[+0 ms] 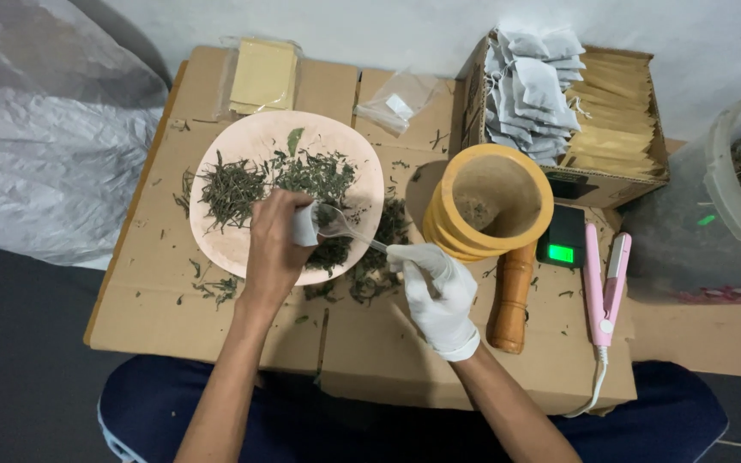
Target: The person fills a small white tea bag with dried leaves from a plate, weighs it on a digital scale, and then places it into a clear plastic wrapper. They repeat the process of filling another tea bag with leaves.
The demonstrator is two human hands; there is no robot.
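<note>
My bare left hand (274, 244) pinches a small white tea bag (305, 225) over the near edge of a pale round plate (242, 141) strewn with dried green leaves (233, 189). My right hand (435, 291), in a white glove, holds a metal spoon (345, 230) whose bowl touches the bag's mouth. More dried leaves (379, 257) lie spilled on the cardboard between the plate and the wooden mortar (490, 201).
A wooden pestle (512, 296) lies beside the mortar. Right of it are a small scale (563, 240) with a green display and a pink heat sealer (604, 287). A box (619, 184) holds filled tea bags and tan envelopes. A clear bucket (735, 180) stands far right.
</note>
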